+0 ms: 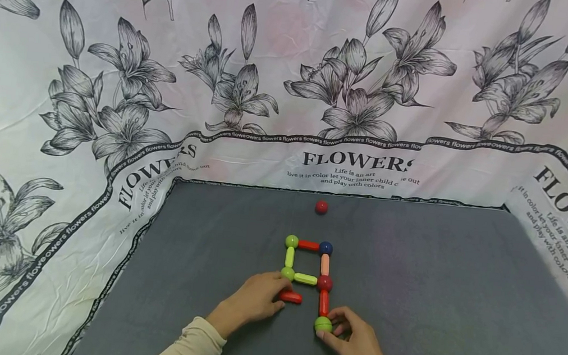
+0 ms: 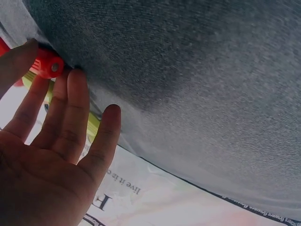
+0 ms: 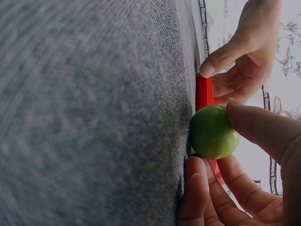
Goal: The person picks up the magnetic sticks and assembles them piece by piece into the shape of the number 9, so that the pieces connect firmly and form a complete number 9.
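Observation:
My left hand [image 1: 259, 298] pinches one end of a loose red rod [image 1: 291, 297] lying just below the built square. In the left wrist view the thumb and index finger [image 2: 34, 106] are on either side of the red rod [image 2: 49, 64]; the other fingers extend loosely. My right hand [image 1: 357, 342] grips a green ball [image 1: 323, 324] between thumb and fingers. That ball meets the lower end of an upright red rod [image 1: 323, 303], which runs down from a red ball [image 1: 324, 283]. In the right wrist view the green ball [image 3: 215, 132] hides part of the rods behind.
Above the hands, the square joins a green ball [image 1: 291, 241], a red rod [image 1: 308, 245], a blue ball [image 1: 325, 248], a pink rod [image 1: 325, 264] and yellow-green rods [image 1: 305, 279]. A loose red ball [image 1: 321, 207] lies farther back on the grey cloth [image 1: 432, 280]. Flower-printed fabric [image 1: 245, 157] borders it.

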`<state>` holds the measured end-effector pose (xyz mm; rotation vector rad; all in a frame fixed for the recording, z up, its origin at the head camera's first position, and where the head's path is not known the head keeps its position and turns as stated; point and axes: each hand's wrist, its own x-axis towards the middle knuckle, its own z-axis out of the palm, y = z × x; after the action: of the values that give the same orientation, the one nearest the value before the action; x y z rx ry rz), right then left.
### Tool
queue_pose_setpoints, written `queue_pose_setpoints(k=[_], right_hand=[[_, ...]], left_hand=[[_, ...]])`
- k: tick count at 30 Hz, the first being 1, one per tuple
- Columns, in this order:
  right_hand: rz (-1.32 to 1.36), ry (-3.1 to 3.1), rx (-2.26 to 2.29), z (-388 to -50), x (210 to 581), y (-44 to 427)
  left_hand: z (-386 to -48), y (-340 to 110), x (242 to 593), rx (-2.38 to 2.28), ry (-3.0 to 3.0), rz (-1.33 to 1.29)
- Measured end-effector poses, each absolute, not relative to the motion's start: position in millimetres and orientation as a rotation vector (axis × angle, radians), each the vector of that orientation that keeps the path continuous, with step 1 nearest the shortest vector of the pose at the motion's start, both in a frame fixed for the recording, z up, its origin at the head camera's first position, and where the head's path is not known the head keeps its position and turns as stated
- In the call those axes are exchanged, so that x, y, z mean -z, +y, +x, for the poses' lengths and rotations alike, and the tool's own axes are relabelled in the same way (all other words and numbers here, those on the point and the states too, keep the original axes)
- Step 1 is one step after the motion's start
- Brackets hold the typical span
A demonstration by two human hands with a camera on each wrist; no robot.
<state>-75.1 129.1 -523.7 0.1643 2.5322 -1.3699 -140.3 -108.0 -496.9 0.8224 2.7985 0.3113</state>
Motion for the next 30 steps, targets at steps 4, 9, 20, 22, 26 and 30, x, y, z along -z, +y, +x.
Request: queue_pose_setpoints(k=[4, 9, 20, 22, 26, 30], right_hand=[[0.145, 2.535, 1.378, -75.2, 524.2, 129.0], [0.143, 2.535, 1.383, -74.1, 524.5, 129.1], [0.163, 2.548, 1.358, -74.9, 524.0, 128.5], [0.169, 2.547, 1.357, -74.4, 523.3, 128.4], [0.162, 2.549, 1.361, -73.6, 522.4, 128.1], [0.156, 2.543, 1.375, -73.1, 522.2, 128.2]], left_hand=[[-138.7, -104.0, 496.1, -0.288, 2.771, 0.823], [-138.0, -100.6, 494.6, -0.258, 2.764, 0.825], [-141.2, -99.6, 498.3, -0.250, 2.794, 0.914], [-140.7, -99.8, 498.5, -0.274, 2.787, 0.911], [-138.0, -99.2, 499.2, -0.328, 2.741, 0.884], [-134.2, -97.9, 499.7, -0.392, 2.694, 0.878]])
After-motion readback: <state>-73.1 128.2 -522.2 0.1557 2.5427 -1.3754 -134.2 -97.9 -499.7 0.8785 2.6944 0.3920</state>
